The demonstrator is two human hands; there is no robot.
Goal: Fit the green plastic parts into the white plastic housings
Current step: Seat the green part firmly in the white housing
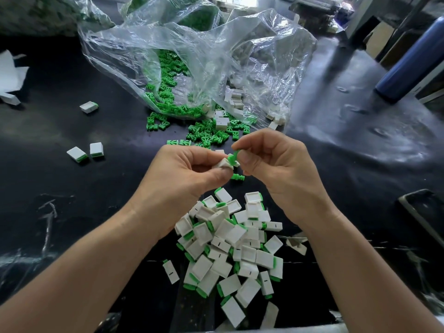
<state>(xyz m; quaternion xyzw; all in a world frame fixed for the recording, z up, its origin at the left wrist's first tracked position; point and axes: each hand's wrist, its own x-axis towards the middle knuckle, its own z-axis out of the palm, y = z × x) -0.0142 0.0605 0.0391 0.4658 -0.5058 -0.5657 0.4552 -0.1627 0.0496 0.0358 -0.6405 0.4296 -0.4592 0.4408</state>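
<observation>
Left hand (182, 171): raised over the bench (72, 188), grip pinching one white housing (222, 163) between thumb and curled fingers.

Right hand (271, 164): level with the left, grip pinching one green part (232, 157) by its upper end. The lower end of the part touches the housing. How far it sits inside cannot be told.

Loose green part (237, 177): lies on the bench just below the two hands.

Pile of fitted pieces (230, 248): white housings with green ends showing, heaped on the bench between the forearms.

Scattered green parts (204, 135): spread on the bench beyond the hands, spilling from the mouth of a clear plastic bag (192, 56).

Empty white housings (234, 99): clustered at the right side of the bag mouth, partly under the plastic.

Stray fitted pieces: one (89, 107) far left, two more (77, 155) side by side nearer.

Blue bottle (408, 61): far right of the bench.
</observation>
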